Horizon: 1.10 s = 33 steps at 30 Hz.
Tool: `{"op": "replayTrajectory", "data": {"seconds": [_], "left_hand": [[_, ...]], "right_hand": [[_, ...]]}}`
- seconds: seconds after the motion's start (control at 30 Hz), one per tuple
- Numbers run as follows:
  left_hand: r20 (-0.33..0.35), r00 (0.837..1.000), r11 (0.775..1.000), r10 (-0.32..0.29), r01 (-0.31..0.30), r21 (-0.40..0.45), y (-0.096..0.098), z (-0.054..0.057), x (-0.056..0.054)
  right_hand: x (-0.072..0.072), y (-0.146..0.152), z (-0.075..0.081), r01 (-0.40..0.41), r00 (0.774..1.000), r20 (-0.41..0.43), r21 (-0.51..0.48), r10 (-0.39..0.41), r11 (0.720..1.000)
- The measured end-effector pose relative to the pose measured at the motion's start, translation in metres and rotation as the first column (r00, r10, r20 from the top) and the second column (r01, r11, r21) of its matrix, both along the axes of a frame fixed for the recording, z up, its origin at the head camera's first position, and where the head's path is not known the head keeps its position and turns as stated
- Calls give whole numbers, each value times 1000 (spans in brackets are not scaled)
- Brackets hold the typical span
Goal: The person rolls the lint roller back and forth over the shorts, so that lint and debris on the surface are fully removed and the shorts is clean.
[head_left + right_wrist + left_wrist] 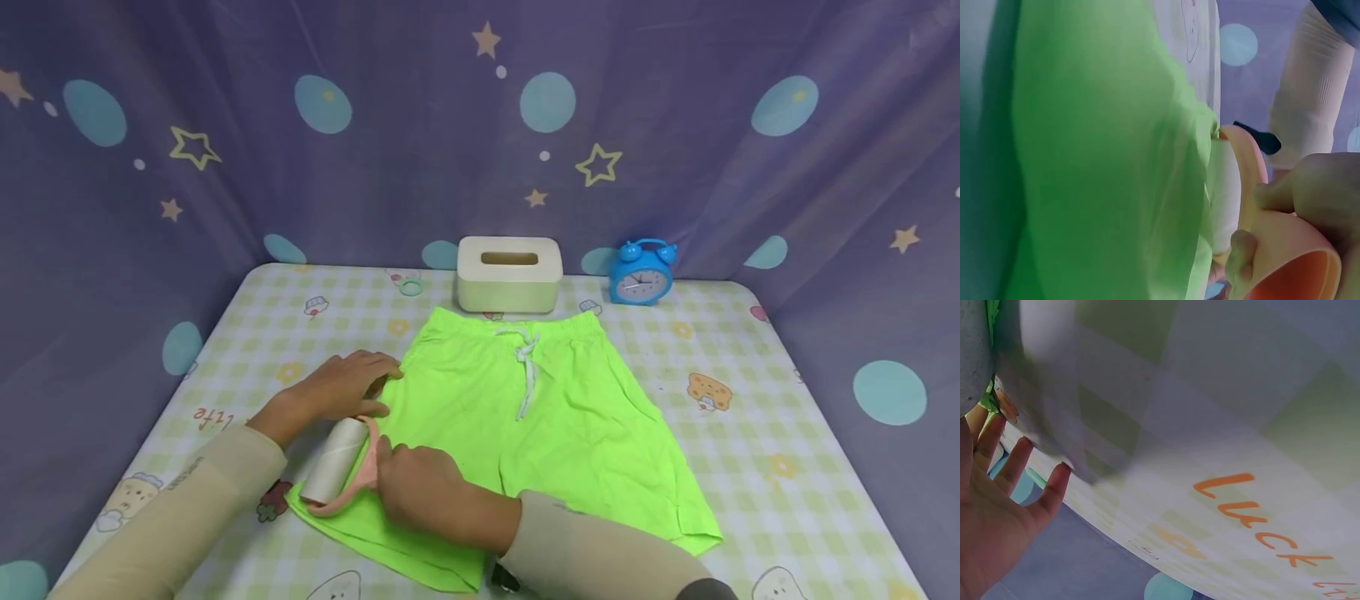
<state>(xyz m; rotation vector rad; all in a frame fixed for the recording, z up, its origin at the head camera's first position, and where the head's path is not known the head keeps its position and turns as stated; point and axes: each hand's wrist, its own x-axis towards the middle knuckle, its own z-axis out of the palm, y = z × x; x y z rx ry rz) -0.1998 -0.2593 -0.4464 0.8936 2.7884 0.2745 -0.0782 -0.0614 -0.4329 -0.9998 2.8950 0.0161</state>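
Observation:
Bright green shorts (577, 450) lie spread on the table, with a white drawstring (527, 375) tied at the waist. My right hand (427, 492) grips the pink handle of a lint roller (333, 462), whose white roll rests on the left leg of the shorts. In the right wrist view, fingers and thumb wrap the hollow pink handle (1291, 250). My left hand (341, 387) lies at the left edge of the shorts, its fingertips on or beside the cloth just above the roller. Its fingers are spread in the left wrist view (997, 512).
A tissue box (510, 287) with a pale green base stands behind the waistband. To its right is a blue alarm clock (642, 275). A thin green ring (410, 287) appears near the back edge. The checked tablecloth (720, 450) meets a purple curtain (420, 183).

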Motion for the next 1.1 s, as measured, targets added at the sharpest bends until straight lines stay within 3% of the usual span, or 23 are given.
{"op": "replayTrajectory", "data": {"seconds": [0.17, 0.33, 0.5, 0.7, 1.1], "left_hand": [[11, 1000, 1000, 15, -15, -8, -3, 1, 0], [3, 1000, 1000, 7, -7, -5, -5, 2, 2], [1, 1000, 1000, -9, 9, 12, -5, 4, 3], [16, 1000, 1000, -21, 21, 2, -2, 8, 0], [32, 999, 999, 20, -19, -28, 1, 3, -3]], "right_hand": [[8, -12, 5, 21, 1000, -3, 47, -21, 999], [10, -24, 9, -5, 1000, -20, 85, 7, 996], [8, -24, 4, -29, 998, -50, 72, 32, 997], [5, -9, -4, -46, 992, -116, 27, 49, 999], [4, 43, -4, -127, 991, -42, -18, 126, 992]]}}
